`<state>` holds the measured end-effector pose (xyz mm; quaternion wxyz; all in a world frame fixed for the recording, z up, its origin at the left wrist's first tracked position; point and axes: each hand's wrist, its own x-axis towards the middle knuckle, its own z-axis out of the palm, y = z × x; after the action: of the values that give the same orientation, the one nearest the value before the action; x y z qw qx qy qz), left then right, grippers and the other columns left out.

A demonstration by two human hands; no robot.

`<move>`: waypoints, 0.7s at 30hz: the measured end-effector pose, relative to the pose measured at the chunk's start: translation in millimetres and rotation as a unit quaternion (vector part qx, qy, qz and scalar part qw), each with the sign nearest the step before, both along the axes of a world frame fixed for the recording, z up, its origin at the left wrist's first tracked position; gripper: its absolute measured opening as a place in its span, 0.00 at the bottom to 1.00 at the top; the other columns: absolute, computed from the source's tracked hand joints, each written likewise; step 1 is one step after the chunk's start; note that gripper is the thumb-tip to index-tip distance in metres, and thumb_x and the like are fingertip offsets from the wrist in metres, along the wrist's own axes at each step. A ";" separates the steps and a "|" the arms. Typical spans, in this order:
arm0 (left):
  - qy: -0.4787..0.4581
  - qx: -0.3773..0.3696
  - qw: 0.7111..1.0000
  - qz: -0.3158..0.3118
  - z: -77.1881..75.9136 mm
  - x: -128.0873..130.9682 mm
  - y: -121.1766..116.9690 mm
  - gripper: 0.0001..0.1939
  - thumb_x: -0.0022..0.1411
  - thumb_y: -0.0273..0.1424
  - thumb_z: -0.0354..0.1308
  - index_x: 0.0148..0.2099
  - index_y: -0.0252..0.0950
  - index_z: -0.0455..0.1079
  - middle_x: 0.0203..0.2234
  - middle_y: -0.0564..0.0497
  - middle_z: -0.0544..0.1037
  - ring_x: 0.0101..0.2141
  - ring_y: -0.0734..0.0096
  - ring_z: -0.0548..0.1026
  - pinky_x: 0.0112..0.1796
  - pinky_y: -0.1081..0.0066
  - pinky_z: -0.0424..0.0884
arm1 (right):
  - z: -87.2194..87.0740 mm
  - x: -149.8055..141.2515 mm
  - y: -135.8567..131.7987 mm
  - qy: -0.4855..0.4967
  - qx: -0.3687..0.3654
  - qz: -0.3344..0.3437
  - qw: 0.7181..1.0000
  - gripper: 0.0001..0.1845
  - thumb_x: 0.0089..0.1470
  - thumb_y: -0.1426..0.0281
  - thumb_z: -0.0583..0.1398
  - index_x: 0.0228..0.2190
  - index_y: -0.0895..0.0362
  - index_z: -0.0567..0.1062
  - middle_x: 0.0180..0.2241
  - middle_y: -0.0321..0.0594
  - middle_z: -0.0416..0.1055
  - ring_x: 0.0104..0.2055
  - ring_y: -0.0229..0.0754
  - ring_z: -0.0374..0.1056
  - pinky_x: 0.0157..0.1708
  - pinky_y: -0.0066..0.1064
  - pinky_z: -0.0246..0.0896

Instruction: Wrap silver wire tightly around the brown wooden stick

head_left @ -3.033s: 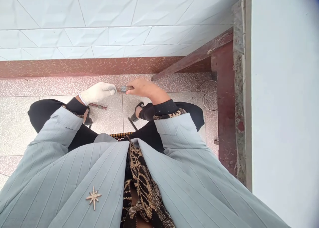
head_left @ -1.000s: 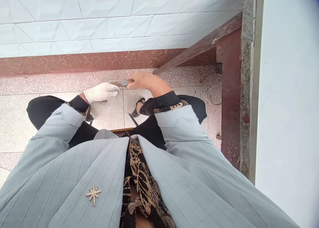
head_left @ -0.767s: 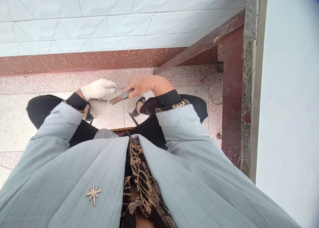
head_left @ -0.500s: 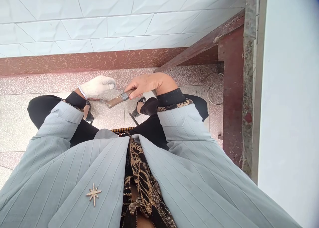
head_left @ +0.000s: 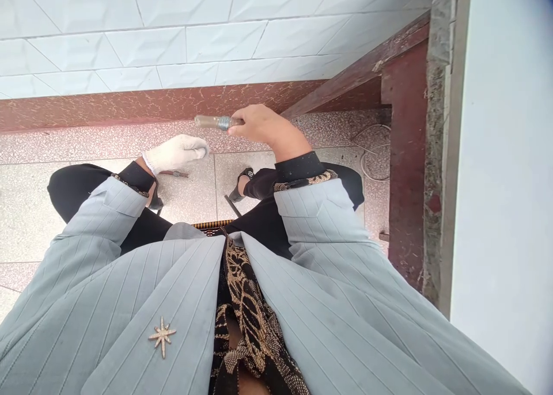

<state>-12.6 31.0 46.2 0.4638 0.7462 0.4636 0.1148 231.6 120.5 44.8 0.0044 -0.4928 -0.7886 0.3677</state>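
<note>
My right hand [head_left: 259, 124], bare, grips a brown wooden handle [head_left: 206, 122] bound with a coil of wire [head_left: 224, 123]. It points left, nearly level, above the floor by the skirting. Lower and to its left is my left hand [head_left: 175, 154] in a white knitted glove, fingers closed. Something greyish shows at its fingertips, but I cannot make out what it is. Beneath the glove, part of a thin reddish-brown stick [head_left: 176, 174] shows; the glove hides the rest of it. The two hands are apart.
A white tiled wall [head_left: 155, 49] with a red-brown skirting [head_left: 129, 107] rises ahead. On the right stand a dark red wooden frame [head_left: 406, 153] and a pale tabletop [head_left: 501, 153]. A white cable [head_left: 367, 164] lies on the floor. My shoes [head_left: 237, 190] are below.
My right hand has lifted the wooden handle up and away from my left hand, swinging it from slanted to nearly level. My left hand has shifted slightly right, still closed.
</note>
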 end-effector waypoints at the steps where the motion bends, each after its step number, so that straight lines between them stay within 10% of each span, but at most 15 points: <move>1: 0.007 0.005 1.000 0.002 0.1 -1.9 0.5 0.11 0.64 0.32 0.52 0.38 0.35 0.76 0.29 0.53 0.76 0.35 0.70 0.73 0.42 0.69 0.68 | -4.2 -0.4 0.0 -0.032 -0.031 0.053 0.998 0.12 0.54 0.67 0.70 0.25 0.55 0.74 0.23 0.40 0.66 0.34 0.45 0.65 0.34 0.36 0.54; 6: 0.019 0.030 0.999 0.013 1.7 -11.4 3.6 0.12 0.65 0.32 0.52 0.37 0.34 0.76 0.28 0.52 0.75 0.34 0.70 0.73 0.42 0.68 0.68 | -1.5 -8.0 -10.0 -0.093 -0.223 0.225 0.944 0.08 0.54 0.66 0.69 0.29 0.57 0.80 0.22 0.36 0.69 0.30 0.41 0.66 0.34 0.33 0.53; 14: 0.032 0.043 0.997 0.056 -7.0 -16.2 10.9 0.10 0.66 0.30 0.52 0.37 0.35 0.75 0.31 0.51 0.76 0.35 0.69 0.73 0.42 0.67 0.68 | 20.6 -8.4 -14.6 0.052 -0.290 0.275 0.915 0.07 0.57 0.67 0.68 0.34 0.58 0.80 0.22 0.30 0.66 0.26 0.33 0.60 0.30 0.28 0.52; 21: -0.030 -0.009 0.998 0.050 -13.1 -2.6 4.6 0.11 0.68 0.32 0.51 0.34 0.35 0.71 0.25 0.53 0.71 0.28 0.74 0.67 0.34 0.71 0.65 | 27.1 -7.9 -17.9 0.310 -0.153 -0.060 0.936 0.08 0.63 0.73 0.60 0.30 0.57 0.70 0.25 0.34 0.66 0.25 0.33 0.58 0.28 0.28 0.55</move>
<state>-15.2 35.5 33.1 0.4780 0.7140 0.4872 0.1560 223.7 102.6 72.0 0.1956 -0.3957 -0.6510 0.6175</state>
